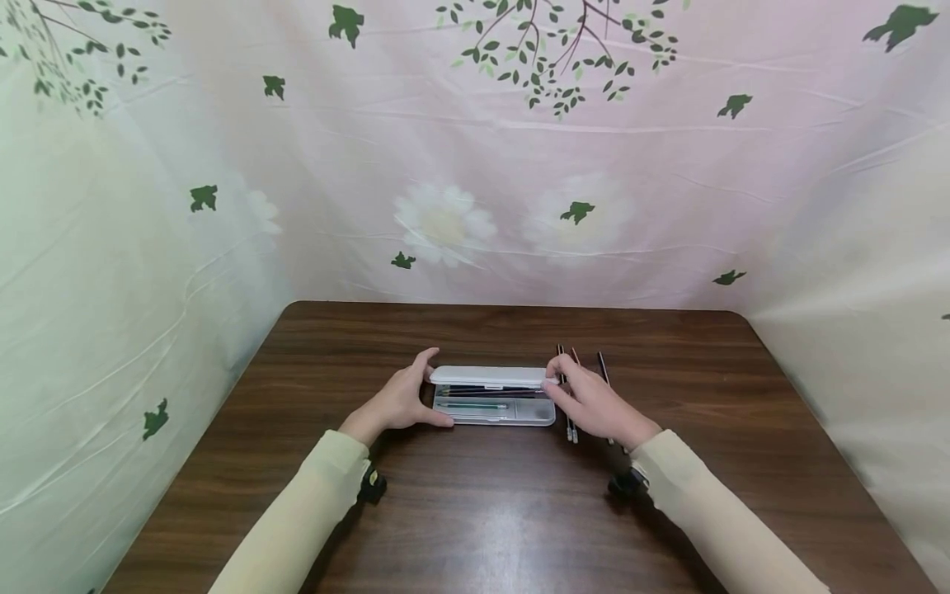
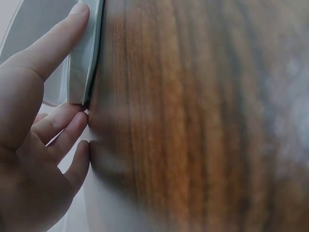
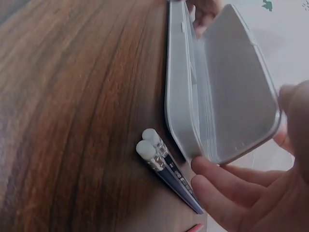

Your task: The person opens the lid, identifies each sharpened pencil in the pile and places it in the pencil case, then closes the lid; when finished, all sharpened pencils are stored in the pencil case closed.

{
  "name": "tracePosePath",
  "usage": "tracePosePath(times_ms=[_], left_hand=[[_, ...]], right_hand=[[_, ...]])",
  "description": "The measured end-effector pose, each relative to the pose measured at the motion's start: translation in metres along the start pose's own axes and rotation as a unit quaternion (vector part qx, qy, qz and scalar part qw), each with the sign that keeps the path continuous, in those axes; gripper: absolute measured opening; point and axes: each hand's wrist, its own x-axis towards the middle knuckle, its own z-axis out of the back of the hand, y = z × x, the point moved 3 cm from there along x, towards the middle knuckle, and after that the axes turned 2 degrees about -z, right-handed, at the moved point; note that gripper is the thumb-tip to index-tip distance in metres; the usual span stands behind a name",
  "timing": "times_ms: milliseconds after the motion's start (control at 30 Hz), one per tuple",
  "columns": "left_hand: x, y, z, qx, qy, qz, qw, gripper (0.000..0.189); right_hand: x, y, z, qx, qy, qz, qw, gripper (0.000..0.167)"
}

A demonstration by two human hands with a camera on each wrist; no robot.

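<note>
A pale translucent pencil case (image 1: 534,412) lies on the table with its white lid (image 1: 486,375) tilted partly up. Inside are dark pencils (image 1: 486,392) and a thin green-tinted stick (image 1: 475,406). My left hand (image 1: 397,402) holds the case's left end, thumb along the front wall and fingers around the end. At the right end, my right hand (image 1: 594,404) pinches the lid's edge between thumb and index finger. In the right wrist view, its other fingertips (image 3: 205,166) are right at the case's lower corner.
Several pencils lie just right of the case, partly under my right hand; two dark ones with white erasers (image 3: 146,149) show close up. The brown wooden table (image 1: 475,503) ends at a patterned cloth backdrop (image 1: 475,165) behind and at both sides.
</note>
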Motion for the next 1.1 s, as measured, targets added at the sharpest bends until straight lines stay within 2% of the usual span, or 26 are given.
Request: tracePosePath(times_ms=[100,200,467,633,833,1100], left_hand=[[0.000,0.000,0.000,0.003,0.005,-0.016,0.9998,0.130],[0.000,-0.001,0.000,0.012,0.010,-0.030,0.9994,0.126],[-0.001,-0.001,0.002,0.017,0.024,-0.022,0.9993,0.123],[-0.002,-0.002,0.003,0.025,0.037,-0.031,0.9985,0.105],[-0.001,-0.004,0.003,0.069,0.034,-0.038,0.9963,0.084],[-0.001,-0.006,0.002,0.064,0.032,-0.033,0.9969,0.086]], right_hand=[[-0.001,0.002,-0.001,-0.011,0.010,0.000,0.9999,0.017],[-0.002,0.003,-0.003,-0.027,0.027,0.000,0.9993,0.025],[-0.004,0.007,-0.008,-0.067,0.047,-0.004,0.9966,0.049],[-0.003,0.008,-0.011,-0.107,0.041,-0.006,0.9934,0.060],[-0.001,0.011,-0.011,-0.134,0.043,-0.009,0.9901,0.067],[0.000,0.013,-0.010,-0.137,0.052,-0.029,0.9888,0.069]])
